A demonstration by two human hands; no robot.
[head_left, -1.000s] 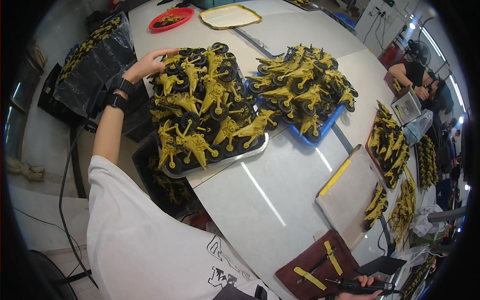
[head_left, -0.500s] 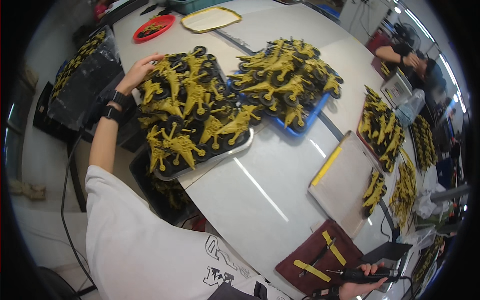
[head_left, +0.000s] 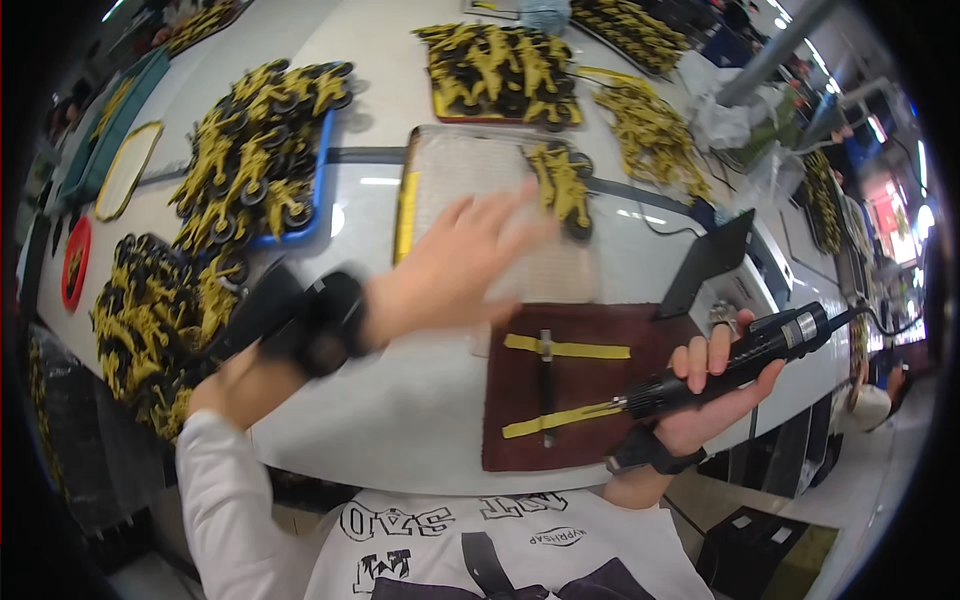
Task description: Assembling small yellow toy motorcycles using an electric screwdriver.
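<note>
My left hand (head_left: 465,260) is stretched over the pale tray (head_left: 430,170), smeared by motion, its fingers apart and nothing seen in them. Just beyond its fingertips, a few yellow pieces with black wheels (head_left: 562,185) lie on that tray. A black electric screwdriver (head_left: 730,365) is wrapped in my right hand (head_left: 715,395), its bit pointing left over a maroon mat (head_left: 590,385). Two yellow tape strips (head_left: 570,348) and a dark narrow bar (head_left: 546,385) lie on the mat.
Yellow wheeled parts heap on a blue tray (head_left: 325,180) and in another pile (head_left: 140,310) at left. A red-edged tray (head_left: 500,118) of them stands at the back. Loose yellow parts (head_left: 650,130), a red dish (head_left: 76,262) and an open dark flap (head_left: 710,262) are also around.
My left hand has left the wheeled-part pile at left and swung right to the pale tray. The view has turned right; my right hand still grips the screwdriver.
</note>
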